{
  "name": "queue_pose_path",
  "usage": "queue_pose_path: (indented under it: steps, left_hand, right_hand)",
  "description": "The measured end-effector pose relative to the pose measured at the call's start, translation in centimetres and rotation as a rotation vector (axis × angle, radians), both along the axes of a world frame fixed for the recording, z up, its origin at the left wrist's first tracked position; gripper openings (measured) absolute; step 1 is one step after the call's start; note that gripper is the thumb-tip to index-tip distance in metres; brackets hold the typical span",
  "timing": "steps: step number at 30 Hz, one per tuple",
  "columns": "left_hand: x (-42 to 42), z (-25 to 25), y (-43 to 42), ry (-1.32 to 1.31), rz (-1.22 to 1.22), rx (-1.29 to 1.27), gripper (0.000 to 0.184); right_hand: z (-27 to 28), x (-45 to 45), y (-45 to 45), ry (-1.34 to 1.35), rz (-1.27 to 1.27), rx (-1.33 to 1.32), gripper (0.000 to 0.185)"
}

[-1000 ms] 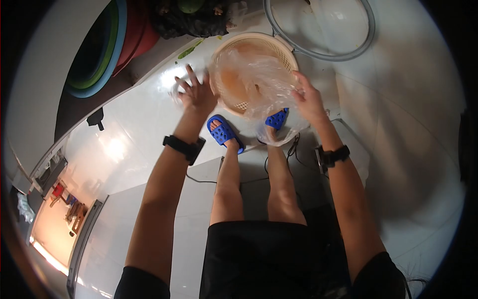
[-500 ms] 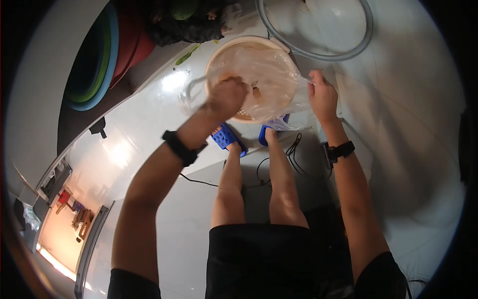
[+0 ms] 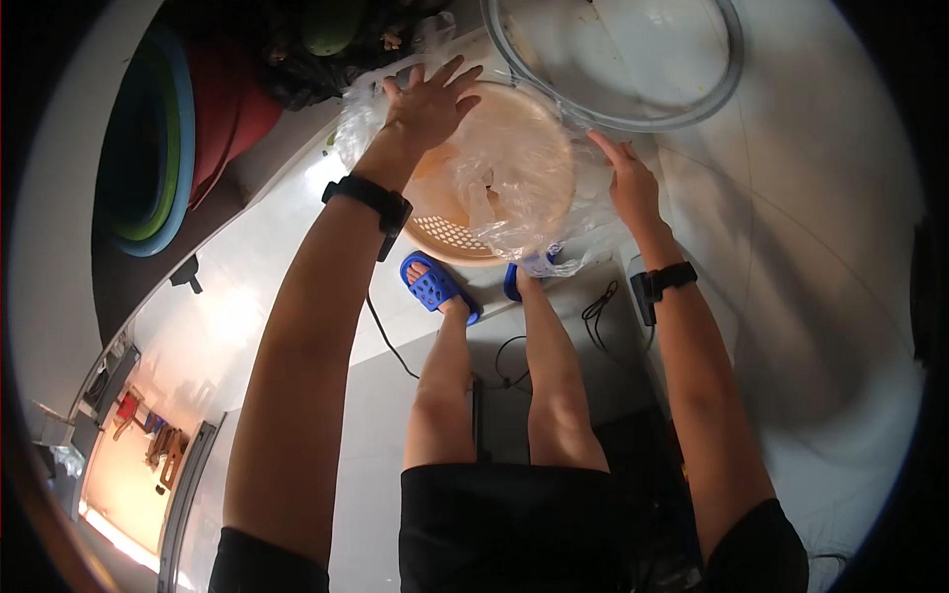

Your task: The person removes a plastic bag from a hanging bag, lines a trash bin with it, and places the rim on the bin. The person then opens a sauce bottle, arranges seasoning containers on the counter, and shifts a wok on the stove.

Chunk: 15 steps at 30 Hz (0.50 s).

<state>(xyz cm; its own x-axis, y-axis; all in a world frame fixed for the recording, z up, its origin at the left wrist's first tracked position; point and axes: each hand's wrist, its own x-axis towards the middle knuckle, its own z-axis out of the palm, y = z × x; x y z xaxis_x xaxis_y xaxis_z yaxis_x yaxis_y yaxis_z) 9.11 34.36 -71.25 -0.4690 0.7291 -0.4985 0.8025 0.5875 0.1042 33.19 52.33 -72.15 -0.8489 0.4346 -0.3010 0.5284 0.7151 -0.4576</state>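
A clear plastic bag (image 3: pixel 529 188) lies crumpled over a beige perforated basket (image 3: pixel 450 234) on the floor in front of my feet. Tan and orange shapes show faintly through the film; I cannot make out what they are. My left hand (image 3: pixel 427 107) is open above the basket's far left rim, fingers spread, with part of the film beside and under it. At the bag's right side is my right hand (image 3: pixel 633 186), its index finger stretched out and the others partly curled. Slack film lies close to it, and no clear grip on it shows.
A large grey-rimmed round lid or tub (image 3: pixel 732 84) lies beyond the basket. Blue, green and red basins (image 3: pixel 217 119) stand at the upper left near a dark bag with a green round item (image 3: pixel 334 28). Blue slippers (image 3: pixel 435 287) and a black cable (image 3: pixel 390 341) are close by.
My left hand has gone from a closed fist over the basket to spread fingers, farther forward. My right index finger has straightened. The bag, earlier stretched toward my right hand, has slackened over the basket.
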Motion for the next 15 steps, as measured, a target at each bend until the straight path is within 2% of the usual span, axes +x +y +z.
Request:
queue_pose_path:
  steps: [1,3,4,5,7,8,9,10,11,12,13,14,15]
  left_hand:
    - [-0.7,-1.7,-0.5,-0.001,0.0,0.0,0.054]
    - [-2.3,-5.0,-1.2,-0.474,0.239,0.333,0.055]
    - [-2.2,-5.3,-1.3,-0.479,0.358,0.285,0.059]
    - [-2.8,-6.0,-2.0,-0.635,0.445,0.367,0.061]
    - [-3.1,-6.2,-4.2,-0.655,0.53,0.299,0.064]
    - [-3.0,-6.4,-5.7,-0.694,0.641,0.358,0.059]
    - [-2.8,-6.6,-7.2,-0.689,0.644,0.354,0.059]
    - [-2.2,-6.1,-8.9,-0.744,0.72,0.489,0.055]
    - [-1.4,-5.5,-10.4,-0.797,0.794,0.626,0.051]
    - [-0.5,-4.4,-11.8,-0.823,0.898,0.654,0.048]
    - [0.3,-3.9,-13.2,-0.85,1.003,0.681,0.045]
    - [1.2,-4.3,-15.0,-0.88,0.949,0.807,0.042]
    - [2.2,-3.5,-16.2,-0.809,0.973,0.775,0.044]
  right_hand:
    - [-0.8,-0.1,0.0,-0.001,0.0,0.0,0.055]
    - [-2.8,-0.3,-0.1,-0.121,-0.133,-0.211,0.05]
    - [-4.8,-0.2,-0.4,-0.126,-0.133,-0.213,0.05]
    - [-6.8,-0.2,-1.0,-0.184,-0.136,-0.181,0.05]
    - [-8.8,1.3,-2.4,-0.255,-0.14,-0.16,0.05]
    - [-9.1,1.7,-2.9,-0.114,-0.198,-0.223,0.049]
    - [-9.2,1.7,-3.3,0.035,-0.254,-0.283,0.048]
    - [-8.5,1.7,-3.9,0.038,-0.252,-0.289,0.048]
    - [-7.3,2.4,-4.5,0.063,-0.239,-0.157,0.047]
    - [-6.2,2.8,-5.2,0.089,-0.225,-0.024,0.046]
    - [-5.5,3.3,-5.7,0.091,-0.223,-0.027,0.046]
    - [-4.7,3.9,-6.3,0.035,-0.292,-0.113,0.044]
    - [-3.9,4.4,-6.8,-0.022,-0.359,-0.2,0.042]
